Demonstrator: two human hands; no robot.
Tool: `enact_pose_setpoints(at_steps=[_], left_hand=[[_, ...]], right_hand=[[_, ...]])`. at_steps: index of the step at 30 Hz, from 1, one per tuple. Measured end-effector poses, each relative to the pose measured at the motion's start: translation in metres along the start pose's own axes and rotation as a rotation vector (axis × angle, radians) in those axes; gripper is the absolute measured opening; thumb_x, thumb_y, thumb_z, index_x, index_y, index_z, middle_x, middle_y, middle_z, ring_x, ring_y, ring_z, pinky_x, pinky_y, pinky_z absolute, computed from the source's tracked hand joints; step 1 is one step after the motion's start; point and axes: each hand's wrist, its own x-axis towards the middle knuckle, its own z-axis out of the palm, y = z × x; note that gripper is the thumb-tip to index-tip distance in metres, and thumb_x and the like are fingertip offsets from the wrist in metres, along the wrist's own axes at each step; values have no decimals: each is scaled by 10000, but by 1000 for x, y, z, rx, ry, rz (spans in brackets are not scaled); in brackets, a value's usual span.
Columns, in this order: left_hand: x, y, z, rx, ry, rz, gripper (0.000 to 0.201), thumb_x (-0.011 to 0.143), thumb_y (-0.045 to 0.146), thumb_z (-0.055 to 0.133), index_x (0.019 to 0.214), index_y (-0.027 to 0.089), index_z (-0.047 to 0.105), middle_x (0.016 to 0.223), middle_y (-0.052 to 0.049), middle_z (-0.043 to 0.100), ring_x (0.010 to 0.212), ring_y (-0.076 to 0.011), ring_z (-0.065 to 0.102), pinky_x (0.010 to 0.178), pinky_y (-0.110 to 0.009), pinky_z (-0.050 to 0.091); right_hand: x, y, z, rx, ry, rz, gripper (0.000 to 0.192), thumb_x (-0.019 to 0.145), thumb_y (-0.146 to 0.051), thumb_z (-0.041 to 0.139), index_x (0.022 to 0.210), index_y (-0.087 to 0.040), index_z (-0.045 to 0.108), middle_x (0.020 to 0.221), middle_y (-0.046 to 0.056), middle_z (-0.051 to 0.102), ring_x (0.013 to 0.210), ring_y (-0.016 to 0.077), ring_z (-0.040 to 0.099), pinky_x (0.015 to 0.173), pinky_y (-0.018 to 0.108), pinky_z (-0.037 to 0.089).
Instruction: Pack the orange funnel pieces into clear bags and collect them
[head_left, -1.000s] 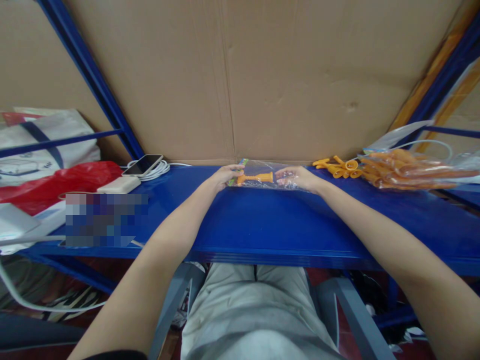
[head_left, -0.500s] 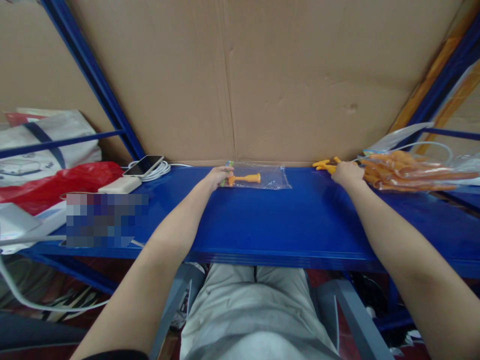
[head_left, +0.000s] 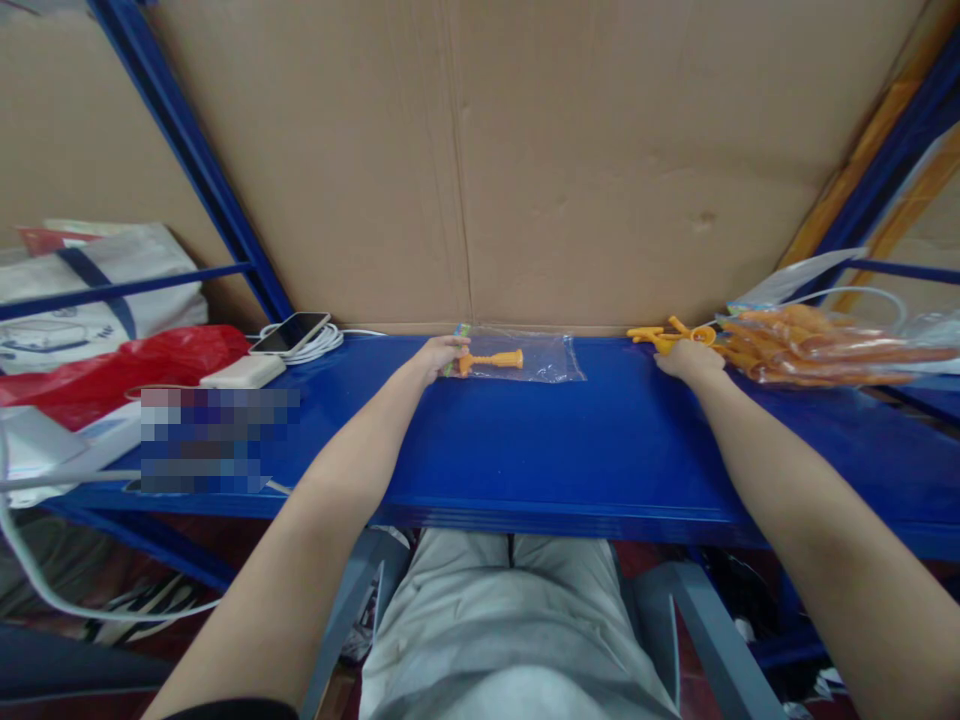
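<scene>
My left hand (head_left: 441,357) is closed on the left end of a clear plastic bag (head_left: 551,358), at the back of the blue shelf (head_left: 525,450). An orange plastic piece (head_left: 496,358) with a ribbed stem and a flared end lies at the bag, its left end at my fingertips; whether it is fully inside I cannot tell. Farther right, my right hand (head_left: 691,362) has its fingers curled against loose orange plastic parts (head_left: 649,334), partly hiding them. A ring-like orange part (head_left: 703,335) shows just above the knuckles.
Bagged orange parts (head_left: 810,345) are heaped at the right. On the left are a phone (head_left: 291,333) on a coiled white cable (head_left: 319,345), a white block (head_left: 244,372), a red plastic bag (head_left: 172,360) and a white cloth bag (head_left: 142,275). A cardboard wall (head_left: 562,170) closes the back.
My right hand has shifted slightly down and turned, so more of the orange parts shows above it. My left hand and the clear bag stay in place.
</scene>
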Motion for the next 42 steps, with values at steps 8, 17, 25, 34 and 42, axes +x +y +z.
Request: enact_pose_setpoints(at_steps=[8, 17, 25, 34, 42], left_hand=[[2, -1, -2, 19, -7, 15, 395, 956, 27, 497, 1334, 127, 547, 519, 52, 596, 420, -96, 609, 554, -200, 544], [8, -5, -6, 1, -16, 26, 419, 918, 78, 619, 1329, 138, 568, 556, 42, 619, 434, -108, 632, 520, -191, 540], [8, -3, -5, -16, -2, 26, 420, 907, 71, 632, 1318, 142, 580, 572, 35, 631, 434, -103, 632, 522, -188, 545], [9, -4, -6, -1, -48, 44, 425, 910, 87, 623, 1328, 149, 570, 600, 25, 648, 465, -110, 641, 542, -202, 545], [2, -3, -2, 83, -168, 59, 420, 889, 29, 585, 1296, 128, 613, 604, 10, 657, 477, -107, 632, 506, -182, 509]], right_hand=[[-2, -15, -16, 84, 10, -9, 429, 896, -421, 622, 1129, -69, 701, 923, 191, 732, 857, 288, 720, 748, 351, 550], [-19, -32, -31, 316, -250, -390, 241, 814, -354, 745, 922, -148, 685, 636, 3, 612, 508, 101, 519, 513, 227, 411], [-19, -37, -25, 296, -336, -444, 271, 776, -408, 754, 904, -176, 695, 619, -14, 595, 519, 98, 505, 487, 214, 366], [-29, -43, -27, 389, -360, -424, 290, 739, -431, 793, 778, -173, 666, 601, -11, 570, 515, 93, 476, 491, 221, 355], [-43, -75, -3, 474, -305, -372, 368, 773, -472, 769, 645, -174, 594, 506, -18, 537, 421, 67, 405, 393, 206, 295]])
